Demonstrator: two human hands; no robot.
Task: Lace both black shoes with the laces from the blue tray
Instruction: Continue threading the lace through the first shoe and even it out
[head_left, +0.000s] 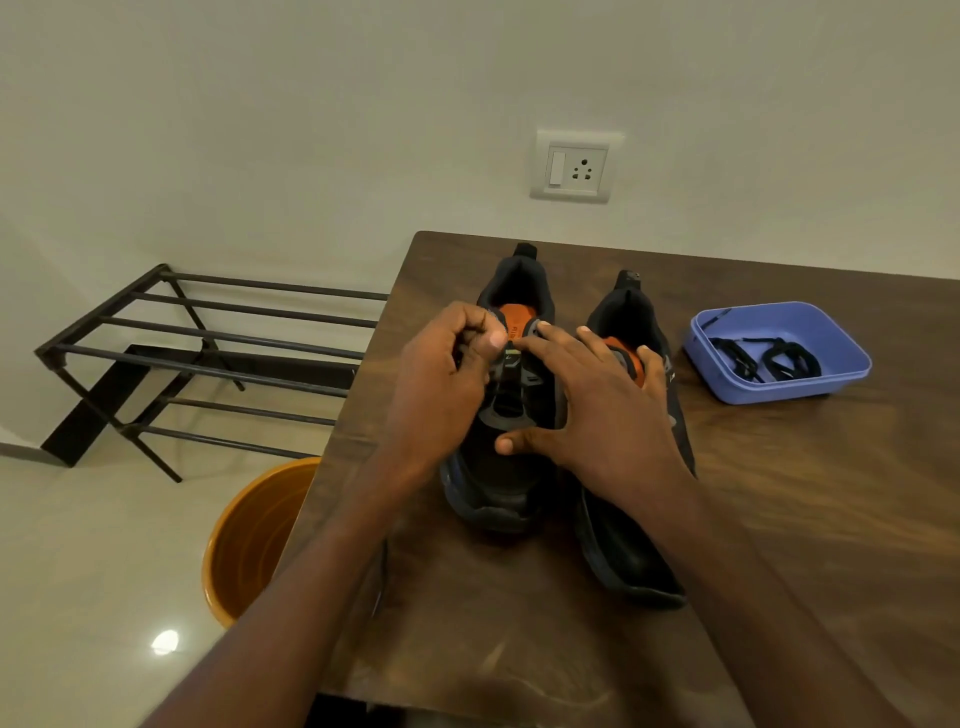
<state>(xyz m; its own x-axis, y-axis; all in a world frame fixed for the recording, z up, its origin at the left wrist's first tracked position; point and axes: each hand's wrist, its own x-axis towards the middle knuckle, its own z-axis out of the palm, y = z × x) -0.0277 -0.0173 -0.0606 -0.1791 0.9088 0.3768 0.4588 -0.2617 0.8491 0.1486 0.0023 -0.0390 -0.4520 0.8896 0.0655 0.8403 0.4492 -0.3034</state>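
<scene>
left shoe (498, 415) near the table's (779, 519) left edge, right shoe (631, 467) just beside it; left hand (441, 384) pinches something small at the top eyelets, lace unclear, right hand (587, 410) spread flat steadying; judged: feed tip cleanly, keep tension even; laces (769, 361) coiled in blue tray (852, 364) by the far right edge.

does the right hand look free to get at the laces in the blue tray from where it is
Probably yes. The right hand lies open on the shoes, holding nothing, and the laces lie uncovered in the open blue tray to its right, with bare table between.
</scene>
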